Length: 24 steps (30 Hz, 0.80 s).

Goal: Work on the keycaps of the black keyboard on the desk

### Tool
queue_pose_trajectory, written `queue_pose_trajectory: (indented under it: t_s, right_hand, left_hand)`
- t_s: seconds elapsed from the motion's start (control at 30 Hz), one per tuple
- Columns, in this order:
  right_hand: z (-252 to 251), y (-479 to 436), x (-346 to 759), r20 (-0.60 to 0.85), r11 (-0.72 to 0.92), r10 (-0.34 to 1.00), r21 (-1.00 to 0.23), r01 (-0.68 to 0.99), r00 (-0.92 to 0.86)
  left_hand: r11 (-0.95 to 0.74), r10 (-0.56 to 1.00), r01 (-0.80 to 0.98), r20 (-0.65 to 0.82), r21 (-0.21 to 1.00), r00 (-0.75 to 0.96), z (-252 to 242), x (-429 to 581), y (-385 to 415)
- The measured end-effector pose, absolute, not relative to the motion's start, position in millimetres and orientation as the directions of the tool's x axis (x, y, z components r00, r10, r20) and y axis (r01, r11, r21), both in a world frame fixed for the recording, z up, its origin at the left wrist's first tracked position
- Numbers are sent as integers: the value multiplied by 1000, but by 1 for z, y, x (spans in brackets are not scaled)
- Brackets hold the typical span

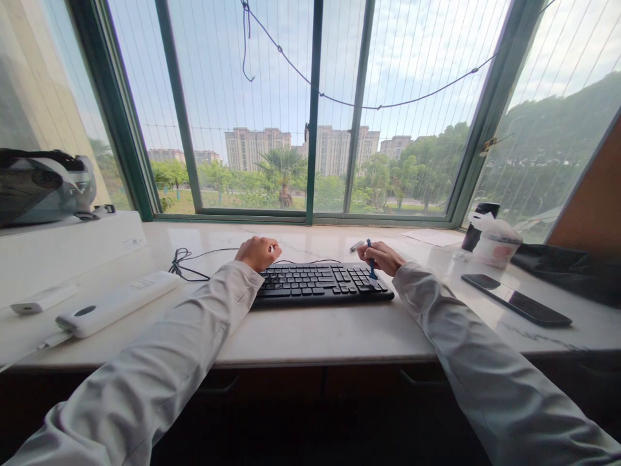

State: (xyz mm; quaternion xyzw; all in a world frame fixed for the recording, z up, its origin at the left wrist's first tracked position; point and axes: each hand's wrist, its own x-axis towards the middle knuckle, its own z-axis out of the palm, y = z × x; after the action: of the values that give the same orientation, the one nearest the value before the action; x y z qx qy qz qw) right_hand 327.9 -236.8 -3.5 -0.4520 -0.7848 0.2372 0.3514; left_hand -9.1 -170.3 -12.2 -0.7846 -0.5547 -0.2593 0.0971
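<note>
A black keyboard [320,281] lies on the white marble-like counter [325,336] in the middle of the view. My left hand [259,253] is at the keyboard's upper left corner, its fingers curled in; what they hold, if anything, is hidden. Over the right end of the keyboard, my right hand [383,257] grips a small blue brush [372,262] held upright, with its pale bristles down at the number keys. A small silvery object [357,246] shows just left of my right fingers; I cannot tell whether they touch it.
To the left are a white power strip [119,303], a white box [72,243] bearing a dark bag, and a tangled black cable [182,262]. A phone [517,299], a lidded cup [495,244] and a black bottle [478,226] stand or lie right. Windows rise behind.
</note>
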Motion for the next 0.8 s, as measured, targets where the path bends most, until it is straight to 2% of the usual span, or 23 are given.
queue_pose_trajectory:
  t_s: [0.17, 0.27, 0.47, 0.8]
  right_hand:
    - [2, -232, 335, 421, 484, 872, -815, 318, -249]
    - [3, -228, 340, 373, 430, 886, -882, 190, -276]
    - [2, -229, 351, 316, 460, 850, -835, 301, -422]
    - [0, -225, 362, 168, 347, 898, -838, 421, -406]
  left_hand:
    - [-360, 824, 922, 511, 139, 245, -12, -9, -170]
    - [-355, 829, 924, 505, 141, 241, -12, -9, -171]
    - [-360, 828, 923, 504, 139, 247, -12, -9, -171]
    - [-365, 826, 919, 505, 145, 249, -10, -8, -173]
